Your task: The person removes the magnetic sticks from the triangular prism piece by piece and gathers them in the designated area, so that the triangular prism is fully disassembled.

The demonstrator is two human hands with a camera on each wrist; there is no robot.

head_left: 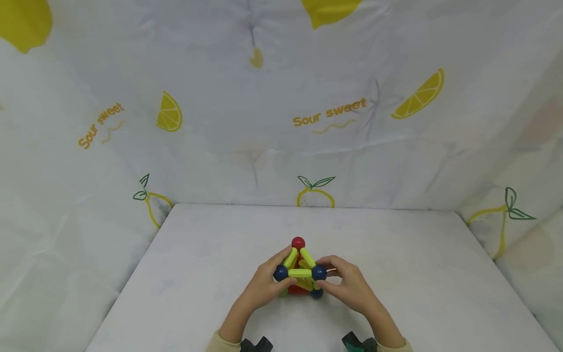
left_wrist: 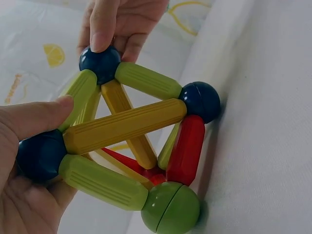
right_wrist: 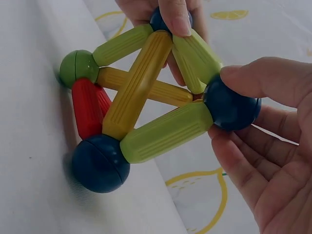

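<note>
White cloth backdrop with yellow lemon prints point(head_left: 220, 166): orange printed lettering "Sour sweet" point(head_left: 330, 111), right of centre, slanting up to the right, legible. Second orange lettering "Sour sweet" point(head_left: 101, 125), same cloth, further left, steeper slant. Left wrist view: orange lettering fragment point(left_wrist: 13, 89) on the cloth, left edge, too blurred to read.

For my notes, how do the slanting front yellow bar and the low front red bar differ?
The yellow bar looks longer than the red bar. The yellow bar slants up toward the left hand; the red bar runs low above the table. Both meet the same blue ball.
</note>
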